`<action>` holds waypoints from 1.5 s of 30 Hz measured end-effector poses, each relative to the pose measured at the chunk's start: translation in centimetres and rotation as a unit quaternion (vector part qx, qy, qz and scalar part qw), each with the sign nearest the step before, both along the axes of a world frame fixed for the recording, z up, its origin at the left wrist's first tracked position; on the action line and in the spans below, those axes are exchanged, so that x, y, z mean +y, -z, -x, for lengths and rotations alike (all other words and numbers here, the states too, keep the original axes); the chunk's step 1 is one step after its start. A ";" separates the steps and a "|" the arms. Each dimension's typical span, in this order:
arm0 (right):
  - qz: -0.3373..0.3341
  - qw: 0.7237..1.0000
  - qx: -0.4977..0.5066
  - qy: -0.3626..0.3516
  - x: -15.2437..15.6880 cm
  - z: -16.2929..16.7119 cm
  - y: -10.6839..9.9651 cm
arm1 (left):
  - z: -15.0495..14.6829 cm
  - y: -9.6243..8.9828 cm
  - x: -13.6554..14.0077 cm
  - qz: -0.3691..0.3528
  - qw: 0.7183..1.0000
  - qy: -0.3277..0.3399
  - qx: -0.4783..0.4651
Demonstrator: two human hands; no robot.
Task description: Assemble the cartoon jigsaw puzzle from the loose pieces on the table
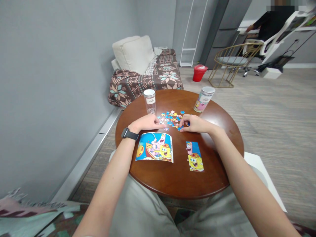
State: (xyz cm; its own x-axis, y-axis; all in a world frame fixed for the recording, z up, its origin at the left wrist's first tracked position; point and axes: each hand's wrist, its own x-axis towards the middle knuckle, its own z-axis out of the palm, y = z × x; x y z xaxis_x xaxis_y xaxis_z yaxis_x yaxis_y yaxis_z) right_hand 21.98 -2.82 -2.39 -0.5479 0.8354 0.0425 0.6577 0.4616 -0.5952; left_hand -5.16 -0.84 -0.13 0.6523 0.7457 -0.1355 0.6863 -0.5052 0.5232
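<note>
A loose pile of small jigsaw puzzle pieces (172, 118), blue, pink and yellow, lies on the round brown table. At its left edge is my left hand (149, 122), palm down, thumb and index finger apart, the index tip close to a single piece (166, 129). On the pile's right side my right hand (194, 123) has bent fingers and thumb closing on a blue puzzle piece (180, 128). Nearer me lie a curved cartoon picture sheet (155, 147) on the left and a joined strip of puzzle (195, 156) on the right.
Behind the pile stand a clear lidded jar (150, 101) and a printed jar (204, 99) on the table (170, 181). Farther off are a covered sofa (145, 82), a red bin (199, 72) and a gold-framed chair (232, 62). A person (274, 21) sits at the back right.
</note>
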 end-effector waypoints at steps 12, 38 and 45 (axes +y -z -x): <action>0.005 1.000 -0.004 -0.017 0.2 -0.2 0.1 | -0.1 -0.3 -0.2 0.009 1.000 -0.004 0.002; 0.000 1.000 0.012 -0.023 0.1 -0.2 -0.1 | -0.2 -0.5 -0.3 0.000 1.000 -0.003 0.013; 0.025 0.999 0.004 -0.022 -0.1 -0.3 -0.6 | -0.1 -0.3 -0.2 0.005 1.000 -0.010 0.002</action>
State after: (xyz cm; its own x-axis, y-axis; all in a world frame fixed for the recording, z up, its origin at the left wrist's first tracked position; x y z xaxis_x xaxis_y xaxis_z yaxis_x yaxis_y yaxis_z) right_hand 22.28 -2.90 -1.81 -0.5845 0.8114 0.0058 0.6324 0.4600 -0.6233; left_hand -5.04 -1.04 0.13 0.6365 0.7572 -0.1469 0.6988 -0.4855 0.5253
